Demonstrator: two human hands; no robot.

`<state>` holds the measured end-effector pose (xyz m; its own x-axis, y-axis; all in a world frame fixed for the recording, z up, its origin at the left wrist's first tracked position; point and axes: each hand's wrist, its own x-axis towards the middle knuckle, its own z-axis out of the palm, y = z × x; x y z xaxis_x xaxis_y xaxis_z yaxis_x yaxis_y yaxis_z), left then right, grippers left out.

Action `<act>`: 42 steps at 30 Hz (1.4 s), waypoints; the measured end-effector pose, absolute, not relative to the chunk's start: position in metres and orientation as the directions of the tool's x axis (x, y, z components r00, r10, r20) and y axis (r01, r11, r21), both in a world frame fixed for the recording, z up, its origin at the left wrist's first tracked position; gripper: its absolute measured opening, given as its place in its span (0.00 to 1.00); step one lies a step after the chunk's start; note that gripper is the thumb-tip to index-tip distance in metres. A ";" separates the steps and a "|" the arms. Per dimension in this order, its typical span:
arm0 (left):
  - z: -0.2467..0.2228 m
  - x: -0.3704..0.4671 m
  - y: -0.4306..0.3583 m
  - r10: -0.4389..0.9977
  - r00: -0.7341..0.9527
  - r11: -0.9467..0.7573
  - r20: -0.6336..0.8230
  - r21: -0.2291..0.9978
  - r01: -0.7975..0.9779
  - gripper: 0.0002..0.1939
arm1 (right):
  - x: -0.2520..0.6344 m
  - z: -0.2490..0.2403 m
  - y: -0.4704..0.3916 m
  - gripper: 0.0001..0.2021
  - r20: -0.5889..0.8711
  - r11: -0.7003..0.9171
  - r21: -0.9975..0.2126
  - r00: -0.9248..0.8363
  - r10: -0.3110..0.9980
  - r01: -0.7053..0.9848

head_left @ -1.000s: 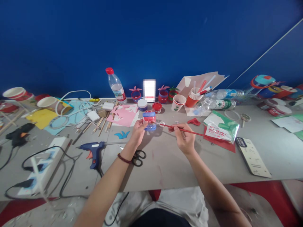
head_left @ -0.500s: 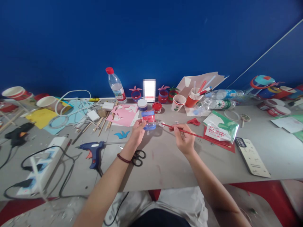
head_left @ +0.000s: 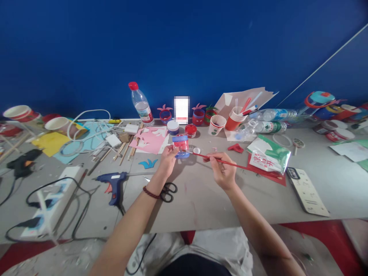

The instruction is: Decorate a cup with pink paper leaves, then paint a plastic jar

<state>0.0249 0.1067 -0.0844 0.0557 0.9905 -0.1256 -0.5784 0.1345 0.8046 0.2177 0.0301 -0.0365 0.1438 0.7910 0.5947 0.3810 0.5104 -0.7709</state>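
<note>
My left hand point(head_left: 168, 159) is closed around the side of a small clear plastic cup point(head_left: 180, 146) with blue bands and a red painted middle, held just above the table. In my right hand point(head_left: 223, 166) is a thin red paintbrush point(head_left: 208, 156), pinched near its front; its tip meets or almost meets the cup's lower right side. Behind the cup stand an open jar of red paint point(head_left: 190, 131) and a white-lidded jar point(head_left: 173, 127). A small white disc point(head_left: 196, 151) lies right of the cup. Black-handled scissors point(head_left: 168, 191) rest beside my left wrist.
A blue glue gun point(head_left: 114, 184) and a white power strip point(head_left: 54, 203) with cables lie to the left. A water bottle point(head_left: 141, 105) stands at the back. Paper cups point(head_left: 217, 125), plastic bottles point(head_left: 270, 126) and a phone point(head_left: 307, 191) are to the right.
The brush tip has shifted slightly down along the cup's right side, and my right hand has moved a little with it. My left hand keeps the cup in nearly the same place.
</note>
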 end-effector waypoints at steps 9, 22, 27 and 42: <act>-0.087 0.022 0.109 0.990 0.072 0.141 -0.122 0.803 -0.579 0.24 | 0.223 -0.037 0.036 0.06 0.590 0.468 -0.763 0.185 0.786 0.445; -0.082 0.025 0.105 0.991 0.071 0.131 -0.110 0.820 -0.557 0.25 | 0.220 -0.035 0.035 0.05 0.700 0.510 -0.622 0.130 0.702 0.594; -0.088 0.026 0.106 0.994 0.001 0.092 -0.108 0.848 -0.523 0.25 | 0.216 -0.031 0.032 0.06 0.740 0.571 -0.581 0.084 0.668 0.580; -0.087 0.026 0.107 0.995 0.018 0.093 -0.099 0.837 -0.539 0.26 | 0.217 -0.040 0.031 0.05 0.588 0.478 -0.769 0.176 0.790 0.424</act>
